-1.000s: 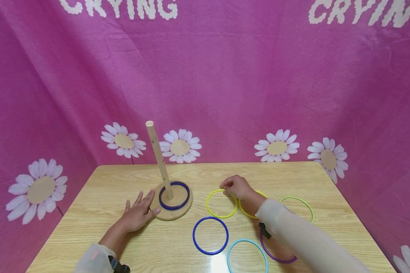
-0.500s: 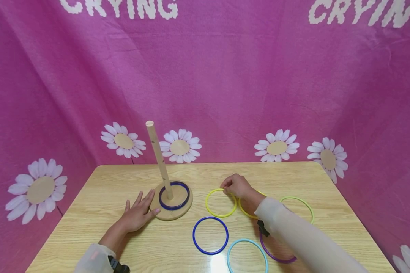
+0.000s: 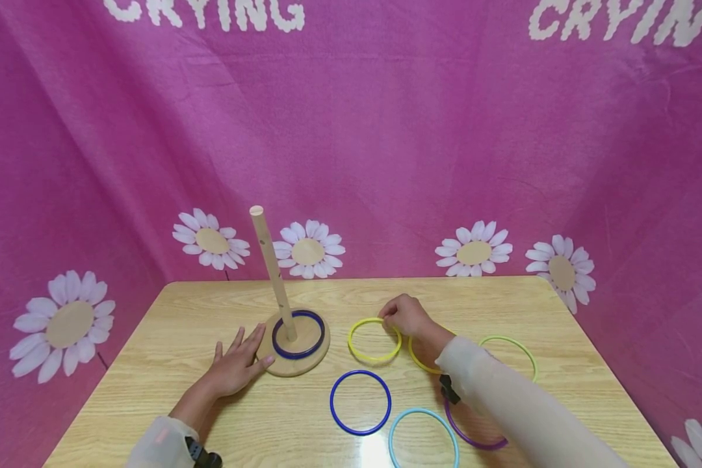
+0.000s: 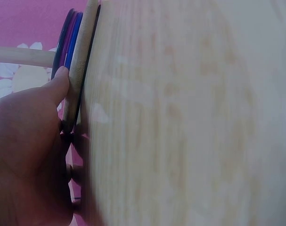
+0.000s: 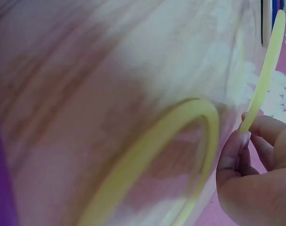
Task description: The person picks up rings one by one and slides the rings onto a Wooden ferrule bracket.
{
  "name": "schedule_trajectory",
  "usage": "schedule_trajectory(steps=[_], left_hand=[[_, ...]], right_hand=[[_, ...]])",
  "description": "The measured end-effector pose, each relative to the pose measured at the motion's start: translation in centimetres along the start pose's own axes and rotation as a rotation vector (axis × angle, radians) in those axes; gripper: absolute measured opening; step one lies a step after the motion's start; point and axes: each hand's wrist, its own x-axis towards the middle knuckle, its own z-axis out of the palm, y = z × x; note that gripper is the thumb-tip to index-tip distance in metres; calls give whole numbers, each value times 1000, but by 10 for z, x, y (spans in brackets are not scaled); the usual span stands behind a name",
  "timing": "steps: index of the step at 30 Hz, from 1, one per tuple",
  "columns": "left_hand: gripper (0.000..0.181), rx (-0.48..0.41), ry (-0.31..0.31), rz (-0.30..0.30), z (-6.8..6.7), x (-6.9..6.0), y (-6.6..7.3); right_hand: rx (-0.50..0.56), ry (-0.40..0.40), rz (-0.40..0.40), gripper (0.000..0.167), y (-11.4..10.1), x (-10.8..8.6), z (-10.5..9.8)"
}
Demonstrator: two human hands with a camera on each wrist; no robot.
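My right hand [image 3: 408,316] pinches a yellow ring [image 3: 374,360] between thumb and fingertips at its far right rim. In the right wrist view that ring [image 5: 265,80] stands off the table. Flat on the table lies my left hand [image 3: 232,370], fingers spread, its thumb against the round base [image 3: 292,371] of a wooden peg stand. The upright peg [image 3: 272,270] rises from this base. Around it, the left wrist view has a black ring [image 4: 62,35], a purple ring [image 4: 67,43] and a blue ring [image 4: 74,35] stacked.
A second yellow ring [image 3: 416,363] lies partly under the right wrist. Nearer are a blue ring [image 3: 331,403], a light blue ring [image 3: 424,410] and a purple ring [image 3: 474,444]. A lime green ring [image 3: 506,338] is at right. Behind the table [image 3: 210,305] hangs a pink curtain [image 3: 374,143].
The yellow ring in my right hand has shifted slightly left and tilted up from the table. My left hand stays in place at the base.
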Motion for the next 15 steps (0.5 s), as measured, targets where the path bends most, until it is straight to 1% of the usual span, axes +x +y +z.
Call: schedule_trajectory(steps=[5, 9, 15], left_hand=[[86, -4, 1, -1, 0, 0, 0], [86, -6, 3, 0, 0, -1, 0], [87, -13, 8, 6, -1, -1, 2]], right_hand=[[3, 3, -46, 14, -9, 5, -11], [34, -8, -53, 12, -23, 10, -19], [79, -15, -108, 14, -45, 18, -31]])
